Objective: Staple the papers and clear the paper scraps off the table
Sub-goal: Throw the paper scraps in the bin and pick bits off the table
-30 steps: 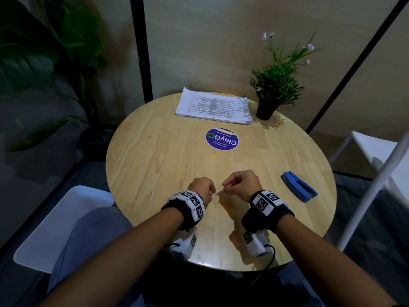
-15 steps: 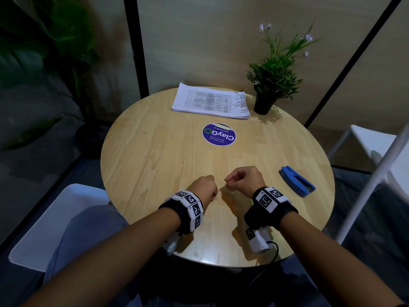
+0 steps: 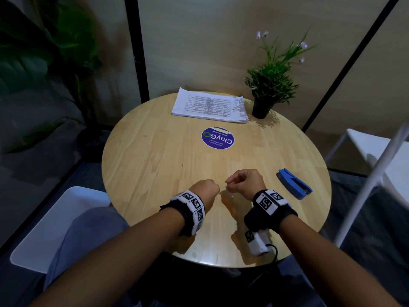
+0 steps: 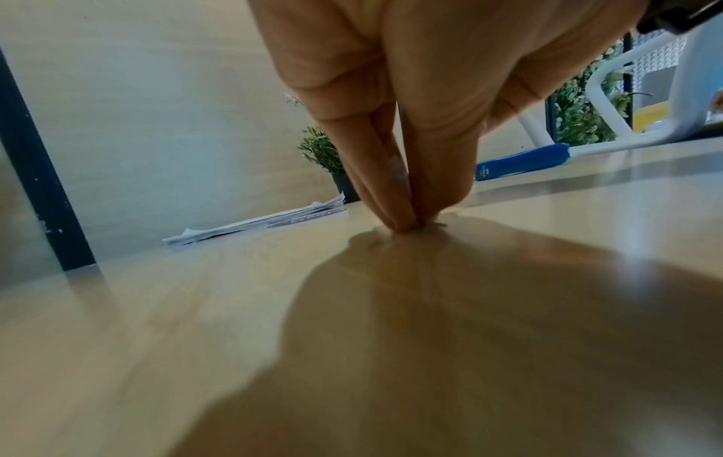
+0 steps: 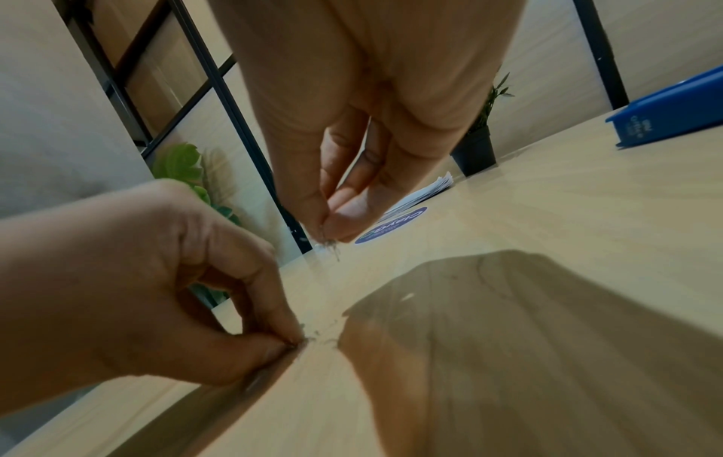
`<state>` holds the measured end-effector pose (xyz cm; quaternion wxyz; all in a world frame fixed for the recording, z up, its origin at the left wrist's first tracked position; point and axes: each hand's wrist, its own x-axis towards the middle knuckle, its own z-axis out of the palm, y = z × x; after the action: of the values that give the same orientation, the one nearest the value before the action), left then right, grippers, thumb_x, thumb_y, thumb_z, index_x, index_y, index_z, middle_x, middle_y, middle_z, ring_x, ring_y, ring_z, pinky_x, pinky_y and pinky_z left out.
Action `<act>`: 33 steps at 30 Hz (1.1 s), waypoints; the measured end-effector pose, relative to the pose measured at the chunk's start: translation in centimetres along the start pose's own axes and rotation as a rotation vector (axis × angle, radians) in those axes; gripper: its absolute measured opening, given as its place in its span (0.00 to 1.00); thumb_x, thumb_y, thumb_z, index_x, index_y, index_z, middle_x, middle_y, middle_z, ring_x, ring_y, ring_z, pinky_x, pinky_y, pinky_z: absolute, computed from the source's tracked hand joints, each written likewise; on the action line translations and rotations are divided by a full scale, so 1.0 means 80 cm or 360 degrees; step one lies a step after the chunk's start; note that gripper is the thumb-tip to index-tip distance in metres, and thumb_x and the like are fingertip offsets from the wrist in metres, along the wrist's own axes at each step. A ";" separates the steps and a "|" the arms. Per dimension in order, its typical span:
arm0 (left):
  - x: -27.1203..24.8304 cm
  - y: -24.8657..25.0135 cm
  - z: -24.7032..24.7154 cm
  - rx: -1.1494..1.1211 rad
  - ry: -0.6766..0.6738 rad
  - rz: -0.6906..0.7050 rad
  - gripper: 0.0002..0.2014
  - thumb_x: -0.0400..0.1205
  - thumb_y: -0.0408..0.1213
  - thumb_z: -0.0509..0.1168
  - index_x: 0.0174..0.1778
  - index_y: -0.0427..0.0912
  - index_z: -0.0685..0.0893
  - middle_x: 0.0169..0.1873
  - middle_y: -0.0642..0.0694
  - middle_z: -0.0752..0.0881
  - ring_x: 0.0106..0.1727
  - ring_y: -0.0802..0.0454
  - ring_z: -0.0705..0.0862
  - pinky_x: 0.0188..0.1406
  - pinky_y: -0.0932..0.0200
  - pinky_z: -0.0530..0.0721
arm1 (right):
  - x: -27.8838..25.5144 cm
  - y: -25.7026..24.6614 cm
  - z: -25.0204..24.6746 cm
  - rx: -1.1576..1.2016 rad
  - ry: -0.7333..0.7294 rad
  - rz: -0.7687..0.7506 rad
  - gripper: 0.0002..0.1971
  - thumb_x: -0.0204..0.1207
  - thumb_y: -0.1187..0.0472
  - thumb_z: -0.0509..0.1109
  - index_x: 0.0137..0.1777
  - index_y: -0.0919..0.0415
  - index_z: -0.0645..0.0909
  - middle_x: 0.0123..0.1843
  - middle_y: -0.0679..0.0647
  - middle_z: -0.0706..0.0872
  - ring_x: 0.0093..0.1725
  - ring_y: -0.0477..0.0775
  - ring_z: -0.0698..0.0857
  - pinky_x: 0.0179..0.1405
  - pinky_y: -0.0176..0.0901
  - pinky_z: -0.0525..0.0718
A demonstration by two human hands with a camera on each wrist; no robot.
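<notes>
Both hands work near the front of the round wooden table [image 3: 155,165]. My left hand [image 3: 218,191] pinches tiny scraps [image 5: 313,335] against the tabletop, thumb and fingertips [image 4: 407,221] pressed together. My right hand [image 3: 228,183] is just right of it and holds a small tuft of scraps [image 5: 328,245] pinched a little above the wood. A stack of printed papers [image 3: 210,106] lies at the far edge. The blue stapler [image 3: 293,183] lies to the right of my right hand.
A purple round sticker [image 3: 218,138] marks the table's middle. A small potted plant [image 3: 267,89] stands right of the papers. White chairs stand at the right [image 3: 376,151] and front left [image 3: 55,229]. A large leafy plant [image 3: 44,52] fills the left corner.
The hands have drawn slightly apart. The pale scrap seen between them a second ago no longer shows in the head view.
</notes>
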<state>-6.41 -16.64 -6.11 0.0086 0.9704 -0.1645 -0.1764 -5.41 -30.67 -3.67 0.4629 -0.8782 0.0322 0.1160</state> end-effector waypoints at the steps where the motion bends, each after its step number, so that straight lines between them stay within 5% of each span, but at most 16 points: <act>1: 0.001 0.001 -0.002 0.0006 0.0011 0.0000 0.12 0.83 0.28 0.59 0.61 0.29 0.80 0.58 0.31 0.81 0.59 0.34 0.82 0.58 0.50 0.80 | -0.001 0.000 0.000 0.0008 0.0002 0.0002 0.10 0.67 0.74 0.75 0.33 0.58 0.86 0.35 0.57 0.88 0.34 0.50 0.86 0.37 0.32 0.84; 5: 0.002 0.000 -0.009 -0.0124 -0.0004 -0.0059 0.09 0.81 0.28 0.63 0.55 0.31 0.83 0.56 0.32 0.84 0.57 0.36 0.84 0.55 0.51 0.82 | -0.005 0.000 0.002 0.0024 0.0004 0.0024 0.09 0.67 0.74 0.76 0.33 0.59 0.86 0.35 0.57 0.89 0.35 0.51 0.87 0.38 0.33 0.85; 11: -0.010 -0.052 -0.022 -0.0949 0.0187 -0.0267 0.07 0.73 0.32 0.71 0.43 0.35 0.91 0.44 0.40 0.92 0.48 0.45 0.90 0.44 0.62 0.83 | -0.008 -0.016 0.011 0.0017 0.0010 0.0026 0.11 0.64 0.74 0.77 0.31 0.57 0.86 0.32 0.56 0.88 0.32 0.50 0.86 0.41 0.39 0.86; 15: -0.045 -0.110 -0.040 -0.1231 0.0373 -0.0338 0.05 0.71 0.29 0.72 0.39 0.34 0.92 0.30 0.44 0.90 0.32 0.51 0.86 0.41 0.61 0.85 | -0.004 -0.049 0.040 0.0097 -0.0066 -0.0026 0.14 0.62 0.76 0.78 0.28 0.56 0.86 0.28 0.55 0.87 0.31 0.53 0.85 0.47 0.48 0.87; 21: -0.124 -0.219 -0.064 -0.1217 0.0575 -0.0512 0.05 0.72 0.30 0.75 0.38 0.32 0.91 0.32 0.37 0.90 0.26 0.54 0.84 0.41 0.59 0.89 | 0.004 -0.131 0.130 0.0198 -0.0294 -0.0197 0.15 0.61 0.77 0.78 0.27 0.55 0.86 0.28 0.56 0.88 0.33 0.57 0.87 0.53 0.58 0.88; 24: -0.169 -0.272 -0.064 -0.1169 0.0637 -0.0620 0.04 0.72 0.30 0.75 0.38 0.32 0.91 0.27 0.42 0.87 0.26 0.56 0.83 0.35 0.62 0.88 | 0.002 -0.176 0.185 0.0205 -0.0424 -0.0300 0.15 0.62 0.76 0.78 0.25 0.55 0.86 0.27 0.56 0.87 0.34 0.59 0.87 0.52 0.59 0.88; 28: -0.226 -0.338 -0.045 -0.1158 0.0674 -0.0794 0.03 0.71 0.28 0.73 0.38 0.35 0.92 0.23 0.55 0.83 0.26 0.63 0.80 0.42 0.60 0.87 | -0.009 -0.236 0.257 0.0051 -0.0584 -0.0417 0.11 0.64 0.72 0.78 0.28 0.56 0.86 0.31 0.60 0.87 0.34 0.55 0.87 0.50 0.54 0.89; 33: -0.270 -0.389 0.003 -0.1272 0.0622 -0.0992 0.01 0.71 0.29 0.74 0.35 0.36 0.90 0.21 0.54 0.83 0.15 0.67 0.80 0.22 0.76 0.79 | -0.010 -0.281 0.333 -0.0400 -0.0721 -0.0546 0.13 0.64 0.71 0.76 0.27 0.52 0.83 0.33 0.56 0.88 0.38 0.51 0.87 0.50 0.46 0.88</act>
<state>-15.69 19.76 -1.31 0.3545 0.9091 0.2156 -0.0358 -7.14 3.98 0.13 0.3591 -0.8729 -0.2350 0.2320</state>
